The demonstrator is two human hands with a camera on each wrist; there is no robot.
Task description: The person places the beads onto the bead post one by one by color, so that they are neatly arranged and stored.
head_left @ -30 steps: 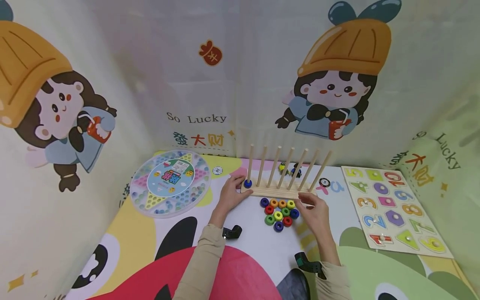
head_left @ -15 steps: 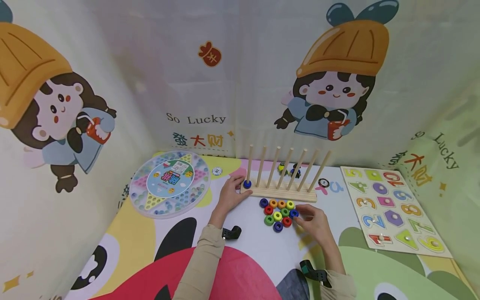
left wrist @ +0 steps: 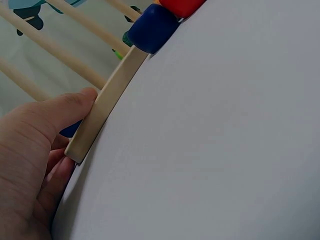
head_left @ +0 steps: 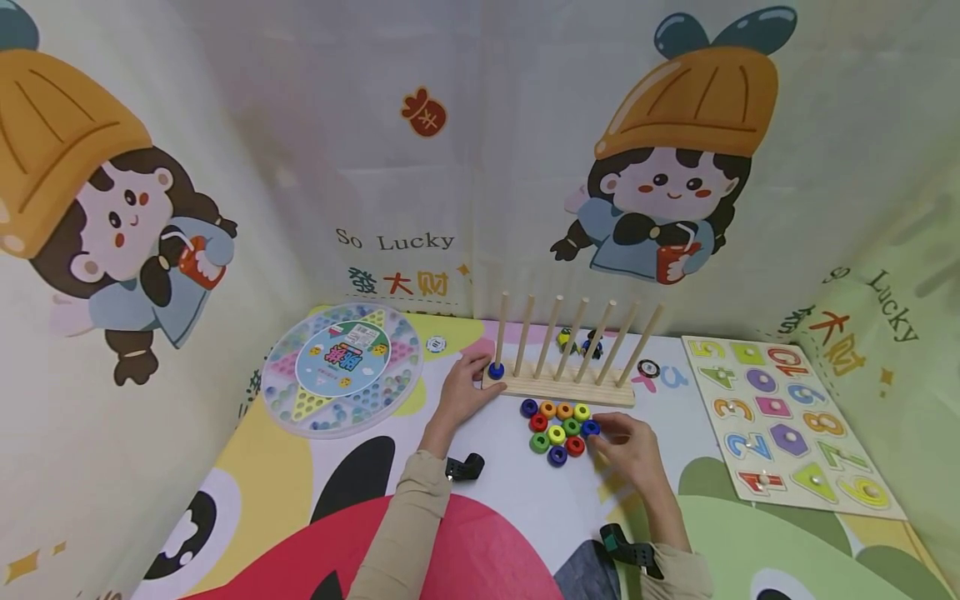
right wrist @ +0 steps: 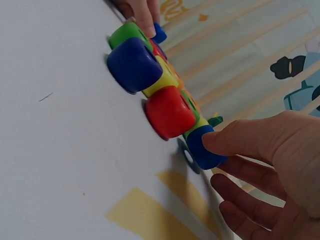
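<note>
A wooden peg rack (head_left: 558,387) with several upright pegs lies across the mat, and one blue ring (head_left: 496,369) sits on its leftmost peg. My left hand (head_left: 463,390) grips the rack's left end, with the thumb (left wrist: 75,102) on the edge of the base (left wrist: 107,100). Several coloured rings (head_left: 558,427) lie bunched in front of the rack. My right hand (head_left: 628,446) is at the bunch's right side. Its thumb (right wrist: 235,140) touches a blue ring (right wrist: 202,147), and the other fingers (right wrist: 240,180) are stretched loosely beneath. A red ring (right wrist: 169,112) and another blue ring (right wrist: 134,65) lie beside it.
A round marble game board (head_left: 341,367) lies at the left and a number puzzle board (head_left: 787,417) at the right. Small toys (head_left: 577,340) and a black disc (head_left: 648,367) sit behind the rack. Printed cloth walls close in the mat on three sides.
My right hand came down from the rack's right end to the right side of the ring bunch and now touches the blue ring. The left hand has stayed on the rack.
</note>
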